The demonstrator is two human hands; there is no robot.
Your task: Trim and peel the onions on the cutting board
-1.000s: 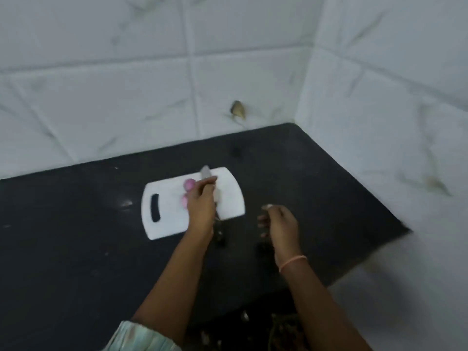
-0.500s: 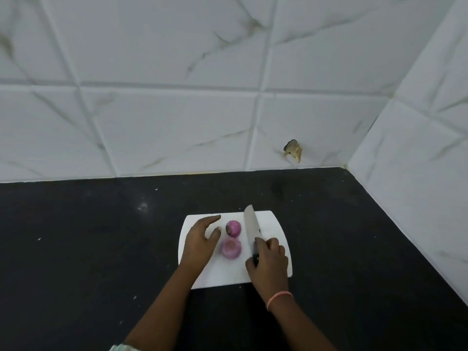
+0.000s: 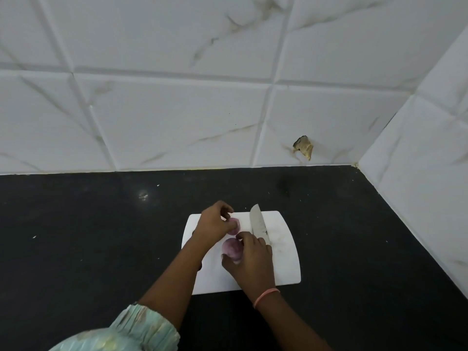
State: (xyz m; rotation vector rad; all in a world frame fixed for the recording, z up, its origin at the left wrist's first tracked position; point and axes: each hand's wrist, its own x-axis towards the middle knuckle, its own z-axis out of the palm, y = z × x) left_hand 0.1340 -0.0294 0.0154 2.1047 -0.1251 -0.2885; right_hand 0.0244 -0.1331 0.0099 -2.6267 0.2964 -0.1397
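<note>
A white cutting board [image 3: 281, 252] lies on the black counter. Two small purple onions sit on its left part, one behind the other. My left hand [image 3: 215, 224] grips the far onion [image 3: 234, 226] with curled fingers. My right hand [image 3: 253, 262] curls over the near onion [image 3: 231, 248], with the thumb below it and the fingers above. A knife blade [image 3: 257, 222] points away from me just right of the onions. Its handle is hidden under my right hand, and I cannot tell whether that hand also holds it.
The black counter [image 3: 101, 236] runs back to a white tiled wall [image 3: 177, 110] and a side wall [image 3: 417, 186] on the right. A chipped hole [image 3: 303, 147] marks the back tile. Small white specks dot the counter.
My left hand moved from the board's left edge onto the far onion and closed on it. My right hand shifted left from the knife handle onto the near onion.
</note>
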